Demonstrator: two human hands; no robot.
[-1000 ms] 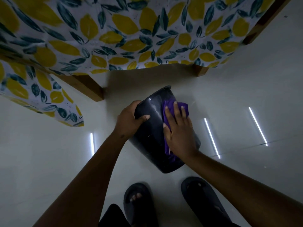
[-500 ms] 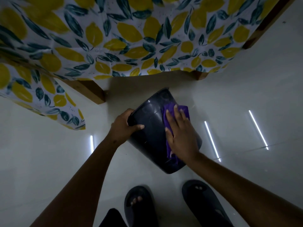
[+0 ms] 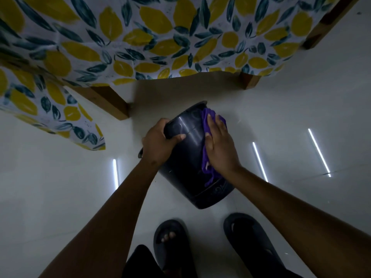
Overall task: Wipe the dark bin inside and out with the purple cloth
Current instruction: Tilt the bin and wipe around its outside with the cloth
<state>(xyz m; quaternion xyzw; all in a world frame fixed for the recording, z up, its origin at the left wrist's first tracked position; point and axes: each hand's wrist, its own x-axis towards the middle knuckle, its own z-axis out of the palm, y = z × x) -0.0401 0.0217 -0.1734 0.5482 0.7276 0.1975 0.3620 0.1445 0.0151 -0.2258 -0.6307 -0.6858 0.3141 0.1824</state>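
Dark bin (image 3: 186,157) tipped on its side on the floor (image 3: 60,187), base toward my sandals (image 3: 170,243), mouth at 12 toward the table leg (image 3: 109,101). Left hand (image 3: 158,143) clamps the rim at 9 so it can't roll. Right hand (image 3: 218,147) lies flat, pressing the purple cloth (image 3: 206,157) on the outer wall at 3. Judging: outside pass.

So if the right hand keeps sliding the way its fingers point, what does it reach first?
Probably the bin's far end: the right hand lies flat on the purple cloth, fingers aimed there. Beyond is bare floor.
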